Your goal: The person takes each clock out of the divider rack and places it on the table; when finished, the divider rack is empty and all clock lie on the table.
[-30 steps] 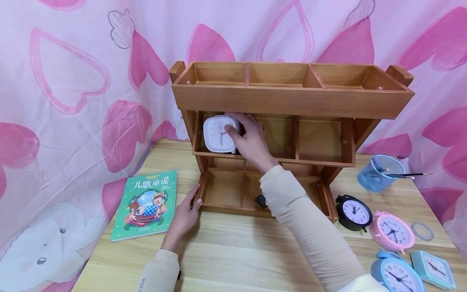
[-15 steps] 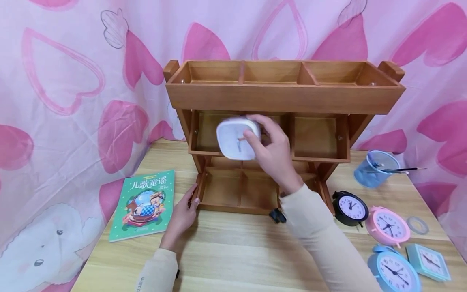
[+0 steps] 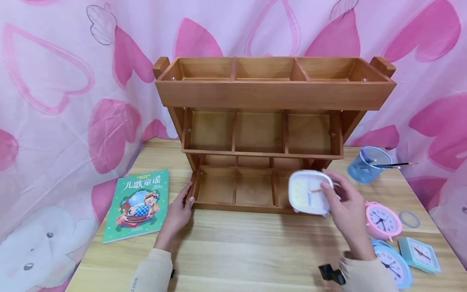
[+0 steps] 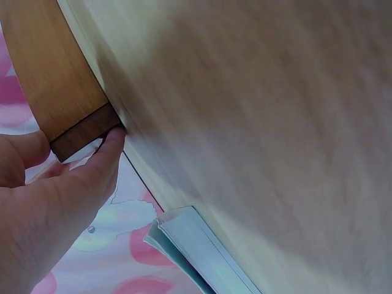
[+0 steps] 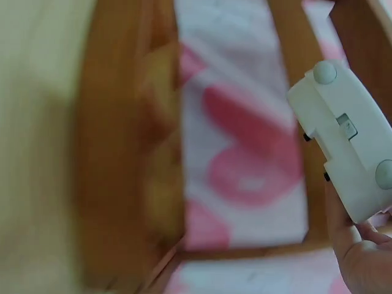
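My right hand (image 3: 344,211) grips a white square alarm clock (image 3: 309,192) in the air, in front of the lower right corner of the wooden tiered shelf (image 3: 273,95). The right wrist view shows the white clock's back (image 5: 346,144) with my fingers (image 5: 364,254) under it. My left hand (image 3: 177,211) rests against the shelf's bottom left corner, fingers touching the wooden foot (image 4: 82,131). The shelf's compartments hold nothing that I can see.
A green children's book (image 3: 140,204) lies left of the shelf. At the right stand a pink round clock (image 3: 383,220), a blue round clock (image 3: 392,263), a teal square clock (image 3: 419,254), a blue mesh cup (image 3: 368,164) with a brush, and a tape ring (image 3: 408,219).
My right hand pulled the white clock out of the middle tier's left compartment and carried it down and right to the shelf's lower right front. The left hand stayed put.
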`<move>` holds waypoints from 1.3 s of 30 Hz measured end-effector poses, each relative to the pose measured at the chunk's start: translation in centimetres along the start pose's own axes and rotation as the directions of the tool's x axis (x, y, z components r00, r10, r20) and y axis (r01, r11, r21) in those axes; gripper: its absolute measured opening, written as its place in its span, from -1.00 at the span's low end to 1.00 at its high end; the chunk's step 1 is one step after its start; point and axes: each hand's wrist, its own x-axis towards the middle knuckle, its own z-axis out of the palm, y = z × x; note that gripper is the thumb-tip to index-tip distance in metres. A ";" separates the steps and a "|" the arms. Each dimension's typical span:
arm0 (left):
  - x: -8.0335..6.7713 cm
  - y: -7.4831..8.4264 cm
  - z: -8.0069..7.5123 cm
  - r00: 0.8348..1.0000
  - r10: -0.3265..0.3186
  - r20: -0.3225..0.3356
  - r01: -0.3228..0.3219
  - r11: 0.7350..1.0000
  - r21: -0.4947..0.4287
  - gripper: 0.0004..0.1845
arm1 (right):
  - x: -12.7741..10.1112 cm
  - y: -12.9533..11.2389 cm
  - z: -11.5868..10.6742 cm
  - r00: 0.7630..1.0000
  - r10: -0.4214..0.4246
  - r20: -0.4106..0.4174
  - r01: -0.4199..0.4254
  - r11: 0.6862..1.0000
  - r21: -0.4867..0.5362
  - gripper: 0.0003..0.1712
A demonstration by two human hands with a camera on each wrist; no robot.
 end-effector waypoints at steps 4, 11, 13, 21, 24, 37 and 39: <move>-0.2 0.0 -0.1 1.000 -0.007 0.000 0.007 1.000 0.002 -0.44 | -2.7 3.0 -3.0 0.989 0.146 -0.010 -0.145 0.977 -0.154 -0.61; -0.5 0.2 0.1 1.000 0.019 -0.002 -0.019 1.000 0.008 -0.44 | -6.9 7.0 -6.8 0.943 0.304 0.134 -0.236 0.896 -0.375 -0.59; -0.5 0.3 0.1 1.000 0.018 -0.001 -0.018 1.000 0.008 -0.44 | -7.7 7.6 -7.4 0.929 0.325 0.177 -0.229 0.880 -0.416 -0.60; -0.6 0.5 0.1 1.000 -0.003 0.014 0.003 1.000 -0.004 -0.44 | -8.2 8.3 -8.9 0.863 0.431 0.265 -0.253 0.821 -0.513 -0.54; -0.6 0.5 0.1 1.000 -0.009 0.019 0.010 1.000 -0.007 -0.44 | -7.7 7.9 -8.9 0.836 0.468 0.286 -0.255 0.794 -0.552 -0.50; -0.7 0.4 0.4 1.000 0.006 -0.001 -0.006 1.000 -0.008 -0.44 | -6.7 7.7 -8.9 0.818 0.467 0.336 -0.132 0.721 -0.681 -0.59; -0.7 0.4 0.4 1.000 -0.002 0.004 0.002 1.000 -0.010 -0.44 | -6.7 7.8 -8.9 0.823 0.460 0.333 -0.128 0.722 -0.680 -0.61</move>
